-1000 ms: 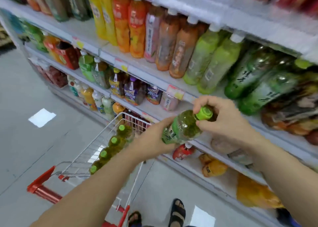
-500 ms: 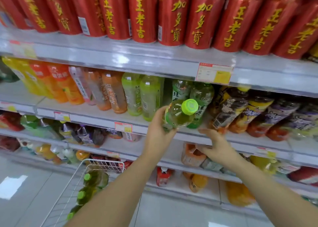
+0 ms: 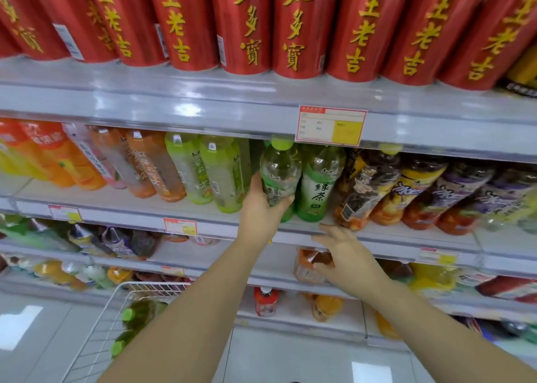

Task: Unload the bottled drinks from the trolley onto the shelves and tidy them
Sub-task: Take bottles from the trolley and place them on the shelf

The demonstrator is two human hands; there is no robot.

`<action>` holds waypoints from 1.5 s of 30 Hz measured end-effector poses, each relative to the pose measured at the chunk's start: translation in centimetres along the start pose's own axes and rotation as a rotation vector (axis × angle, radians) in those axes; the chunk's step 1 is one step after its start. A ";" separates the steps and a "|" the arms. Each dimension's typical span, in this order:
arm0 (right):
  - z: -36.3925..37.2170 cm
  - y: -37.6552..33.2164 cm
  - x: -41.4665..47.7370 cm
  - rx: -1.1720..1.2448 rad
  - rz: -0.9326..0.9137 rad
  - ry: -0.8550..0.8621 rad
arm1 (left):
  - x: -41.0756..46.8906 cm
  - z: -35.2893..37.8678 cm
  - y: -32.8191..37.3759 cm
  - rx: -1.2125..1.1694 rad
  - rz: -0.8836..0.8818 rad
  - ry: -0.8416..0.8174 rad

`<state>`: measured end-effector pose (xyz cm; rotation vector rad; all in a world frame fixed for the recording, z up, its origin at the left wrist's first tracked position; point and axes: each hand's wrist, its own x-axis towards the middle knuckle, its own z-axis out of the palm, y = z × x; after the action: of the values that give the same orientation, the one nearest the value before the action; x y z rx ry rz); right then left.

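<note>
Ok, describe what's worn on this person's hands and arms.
The left hand and right hand wear nothing: no gloves, rings, watch or bracelet visible. Both forearms are uncovered as well, with no sleeve showing before the frame's bottom edge.

1. The bare left arm (image 3: 186,310) is stretched up and forward from the lower left.
2. The left hand (image 3: 260,212) is wrapped round the lower part of a clear plastic green-tea bottle with a green cap (image 3: 281,170). The thumb is laid up its left side and the fingers are curled across its front.
3. The bare right arm (image 3: 430,318) is extended from the lower right, and its wrist is kept lower than the left one.
4. The right hand (image 3: 347,256) is held palm down with the fingers loosely spread, and nothing is gripped in it.
</note>
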<state>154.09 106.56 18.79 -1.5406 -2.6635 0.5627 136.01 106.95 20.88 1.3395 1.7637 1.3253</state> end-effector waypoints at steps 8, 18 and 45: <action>0.1 -0.6 -0.4 -0.009 0.017 -0.003 | 0.5 -0.2 -0.1 0.232 -0.041 -0.153; 7.8 -9.5 -0.7 0.165 -0.154 -0.118 | -14.5 -12.7 -12.2 0.320 -0.262 -0.012; 37.7 -26.8 18.1 0.146 -0.652 -0.543 | -21.3 -17.1 -41.3 0.539 -0.829 0.579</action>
<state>115.23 98.46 -11.04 -0.4473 -3.1427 1.2025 113.04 80.16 -13.86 0.2831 2.7750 0.8048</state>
